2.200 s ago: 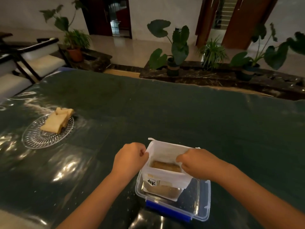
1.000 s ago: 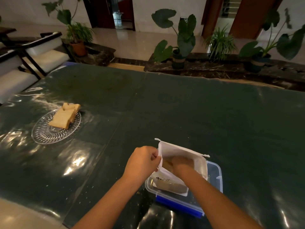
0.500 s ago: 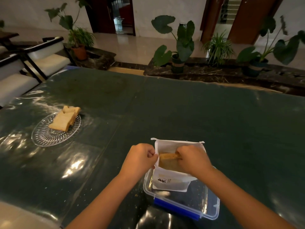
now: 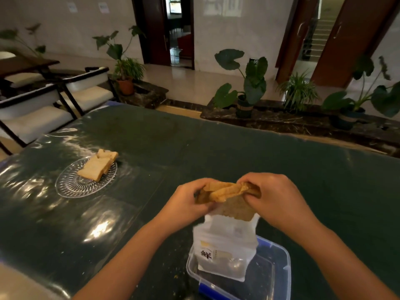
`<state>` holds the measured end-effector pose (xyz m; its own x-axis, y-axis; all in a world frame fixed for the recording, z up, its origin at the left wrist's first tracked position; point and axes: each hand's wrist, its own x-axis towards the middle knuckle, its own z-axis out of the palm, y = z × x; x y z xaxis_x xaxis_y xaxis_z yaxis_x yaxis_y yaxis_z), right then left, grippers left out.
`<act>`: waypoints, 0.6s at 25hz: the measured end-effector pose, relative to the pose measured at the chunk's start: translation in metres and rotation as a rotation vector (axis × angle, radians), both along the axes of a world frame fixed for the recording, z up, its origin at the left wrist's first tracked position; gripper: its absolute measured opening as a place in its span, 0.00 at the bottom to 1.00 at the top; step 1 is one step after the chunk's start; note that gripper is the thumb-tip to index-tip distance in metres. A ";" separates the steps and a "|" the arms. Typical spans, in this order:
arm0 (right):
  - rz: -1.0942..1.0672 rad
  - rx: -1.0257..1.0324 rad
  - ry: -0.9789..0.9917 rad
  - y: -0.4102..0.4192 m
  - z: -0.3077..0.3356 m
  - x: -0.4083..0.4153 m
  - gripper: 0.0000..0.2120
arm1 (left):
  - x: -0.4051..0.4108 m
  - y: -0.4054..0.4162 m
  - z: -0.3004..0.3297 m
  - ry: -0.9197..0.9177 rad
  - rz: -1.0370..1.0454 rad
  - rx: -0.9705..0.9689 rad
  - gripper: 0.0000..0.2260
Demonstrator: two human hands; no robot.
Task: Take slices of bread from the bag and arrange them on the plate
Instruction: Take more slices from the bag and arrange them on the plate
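Far left on the dark green table [image 4: 216, 148]: a clear cut-glass plate [image 4: 71, 187] carrying slices already laid [image 4: 95, 167], overlapped and leaning toward its far right rim, one edge poking past the rim. Well apart from both hands.

Nearer centre, raised above the table: left hand [image 4: 186, 202], fingers curled closed around the left end of a bread slice [image 4: 227, 195], thumb side pressing into the crust. Slice bent and crumpled along its top edge between the two grips, lower part hanging down just over the mouth of the bag.

Below it: white bread bag [image 4: 225, 245], upright, open at the top, black character printed on its front, more bread dimly visible through the clear lower part. Standing inside a clear plastic container [image 4: 279, 269] with a blue clip at the near edge.

Right: right hand [image 4: 277, 198], closed on the slice's right end, fingertips pinched down over the crust, knuckles toward the camera.
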<state>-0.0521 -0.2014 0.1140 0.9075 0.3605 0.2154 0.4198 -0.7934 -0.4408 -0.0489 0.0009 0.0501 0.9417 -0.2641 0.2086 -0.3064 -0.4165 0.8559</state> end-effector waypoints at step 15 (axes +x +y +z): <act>0.073 0.998 0.626 0.211 -0.050 0.027 0.11 | -0.030 0.202 0.012 0.167 0.399 -0.508 0.09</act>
